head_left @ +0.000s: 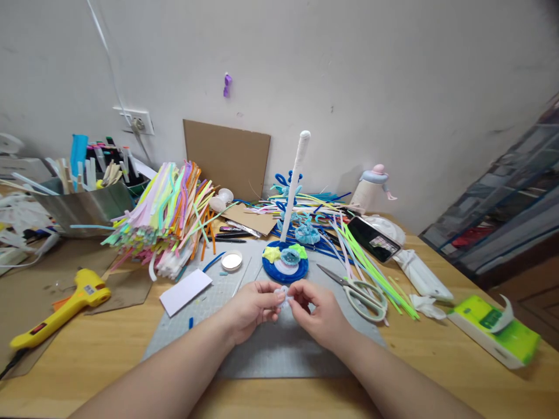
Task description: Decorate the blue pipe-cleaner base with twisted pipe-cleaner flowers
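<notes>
Between the fingertips of my left hand (pixel 259 302) and my right hand (pixel 317 308) is a small pale lilac piece of bent pipe cleaner (pixel 283 297). Both hands pinch it just above the grey cutting mat (pixel 244 364); my fingers hide part of its shape. Behind them stands a round blue fuzzy base (pixel 268 270) with a white wrapped post (pixel 294 186) rising from it. On the base are a yellow star (pixel 272 254), a green star (pixel 299 251) and a light blue ring-shaped piece (pixel 290 256).
Scissors (pixel 364 299) and green pipe cleaners (pixel 371 262) lie to the right, near a phone (pixel 373 238) and a tissue pack (pixel 498 331). At left are a yellow glue gun (pixel 65 308), a white card (pixel 186 292) and a large pipe-cleaner bundle (pixel 161 215). Cardboard (pixel 227 157) leans on the wall.
</notes>
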The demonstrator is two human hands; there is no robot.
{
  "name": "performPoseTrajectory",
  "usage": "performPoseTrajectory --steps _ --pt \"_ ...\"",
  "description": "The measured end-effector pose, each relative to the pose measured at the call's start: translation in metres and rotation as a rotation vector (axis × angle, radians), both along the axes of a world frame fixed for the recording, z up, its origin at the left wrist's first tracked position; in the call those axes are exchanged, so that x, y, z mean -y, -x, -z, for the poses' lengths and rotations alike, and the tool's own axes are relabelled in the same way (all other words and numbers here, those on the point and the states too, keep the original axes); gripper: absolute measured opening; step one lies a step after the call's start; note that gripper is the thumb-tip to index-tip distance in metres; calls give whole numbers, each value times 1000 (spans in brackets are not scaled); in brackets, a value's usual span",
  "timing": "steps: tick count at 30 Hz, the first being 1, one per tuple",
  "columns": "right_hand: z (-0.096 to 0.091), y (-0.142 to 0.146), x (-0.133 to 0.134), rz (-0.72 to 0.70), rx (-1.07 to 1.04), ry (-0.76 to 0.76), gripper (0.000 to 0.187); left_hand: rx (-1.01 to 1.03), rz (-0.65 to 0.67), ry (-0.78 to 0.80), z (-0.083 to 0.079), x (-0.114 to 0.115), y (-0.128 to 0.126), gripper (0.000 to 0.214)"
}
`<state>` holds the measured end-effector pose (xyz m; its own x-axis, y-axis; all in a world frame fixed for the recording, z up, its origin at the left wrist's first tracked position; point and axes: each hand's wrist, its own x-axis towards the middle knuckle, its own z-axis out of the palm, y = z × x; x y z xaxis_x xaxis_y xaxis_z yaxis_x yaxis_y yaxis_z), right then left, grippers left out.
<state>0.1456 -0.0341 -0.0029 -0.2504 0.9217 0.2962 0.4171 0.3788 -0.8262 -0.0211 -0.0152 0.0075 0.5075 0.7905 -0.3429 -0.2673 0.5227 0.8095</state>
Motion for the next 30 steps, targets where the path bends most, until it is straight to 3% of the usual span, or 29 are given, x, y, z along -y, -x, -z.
performPoseTrajectory --steps 9,19,26,30 --pt "0 -2 -5 -43 49 13 6 -108 -29 -182 2 -4 -1 40" --pt "12 1 -4 3 14 4 4 -63 -26 -225 3 -4 -2 41" --pt "8 3 -2 48 -32 -28 2 -2 -49 -116 3 -2 -5 37" --pt "4 1 0 -16 -79 -16 2 -8 -36 -79 1 -1 -5 29"
